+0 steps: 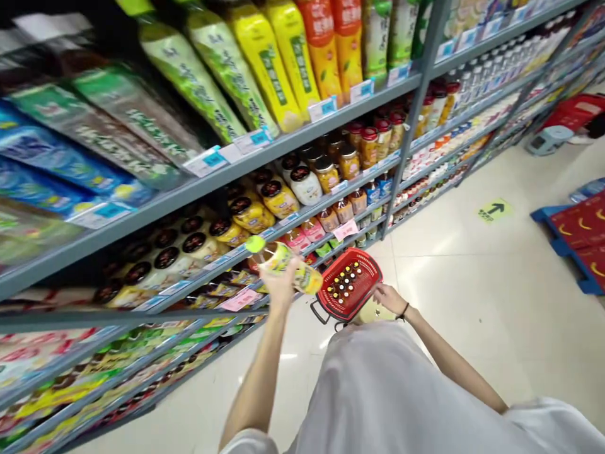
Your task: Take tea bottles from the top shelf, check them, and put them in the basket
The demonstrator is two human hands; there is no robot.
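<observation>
My left hand (280,287) is wrapped round a drink bottle (306,279) with a bright green cap and a yellow-green label. The bottle lies tilted in front of the shelves, its base toward a red shopping basket (373,267). Several small dark items with yellow and white tops (345,282) stand inside the basket. Black handles (321,313) hang at its near left side. At the basket's right rim is my right hand (391,300), its fingers curled closed against the edge; part of the grip is hidden.
A grey shelf rack (302,144) runs along the left, holding large drink bottles (262,57), jars (306,184) and packets. On the right stand red boxes (579,221) on a blue pallet (560,243). A green arrow sticker (494,210) marks the pale tiled floor (439,277).
</observation>
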